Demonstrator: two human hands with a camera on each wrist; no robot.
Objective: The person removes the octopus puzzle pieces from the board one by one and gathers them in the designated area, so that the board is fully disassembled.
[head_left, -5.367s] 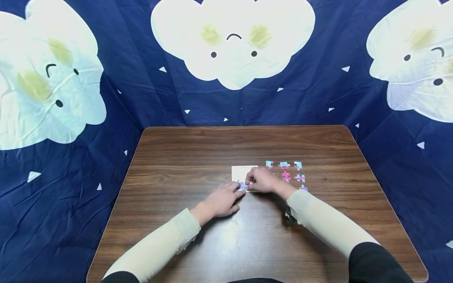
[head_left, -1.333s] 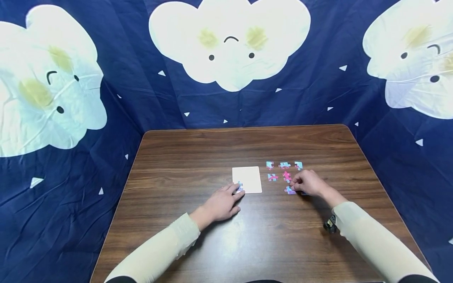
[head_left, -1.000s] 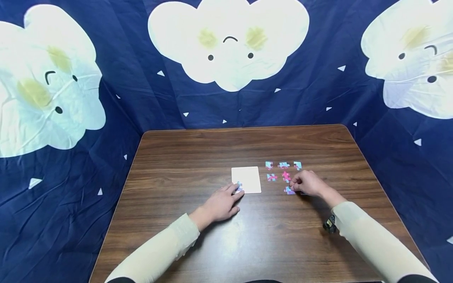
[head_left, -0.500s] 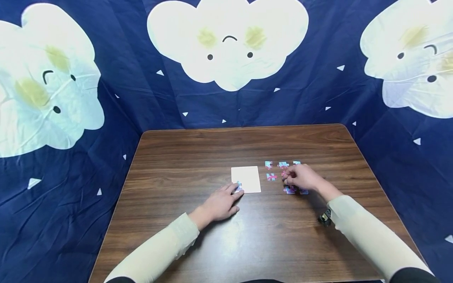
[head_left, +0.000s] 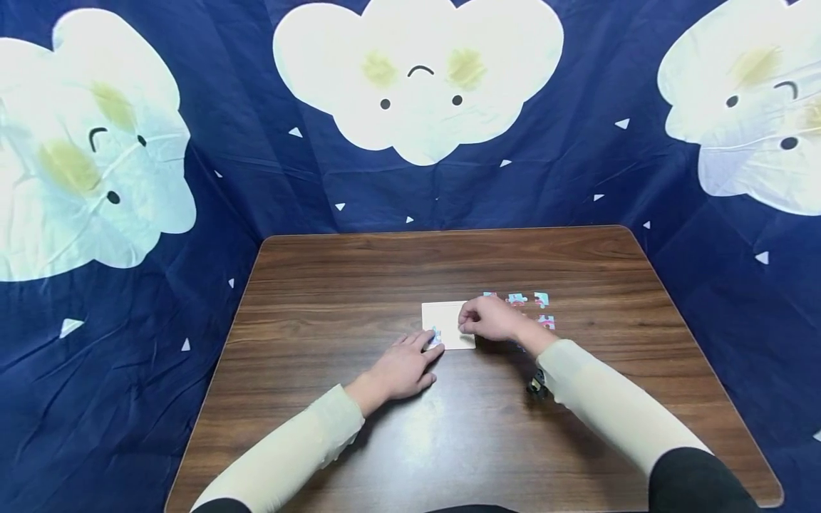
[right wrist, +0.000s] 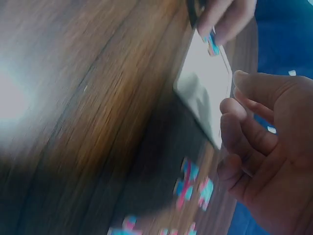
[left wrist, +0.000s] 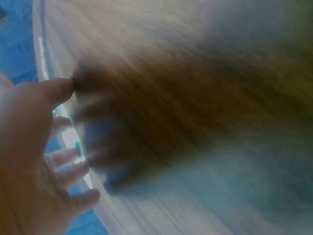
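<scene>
A white square board (head_left: 442,315) lies on the wooden table, with one blue-purple jigsaw puzzle piece (head_left: 437,335) at its near left corner. My left hand (head_left: 398,367) rests palm down beside that corner, fingers extended; two fingertips flank the piece and touch or nearly touch it. Over the board's right side hovers my right hand (head_left: 492,318), its fingers loosely bent. In the right wrist view, no piece shows between that hand's thumb (right wrist: 259,88) and fingers. The left wrist view is dim and blurred, with the left fingers (left wrist: 73,174) spread.
Several blue-and-pink puzzle pieces (head_left: 541,299) lie in loose rows right of the board; my right hand and forearm hide some. A small black device (head_left: 537,385) is on my right wrist. Dark blue cloth (head_left: 410,192) with clouds surrounds the table's back and sides.
Earlier, more purple puzzle showed on the board; now only the corner piece shows. My right hand went to the loose pieces, then came back left over the board. My left hand stayed put.
</scene>
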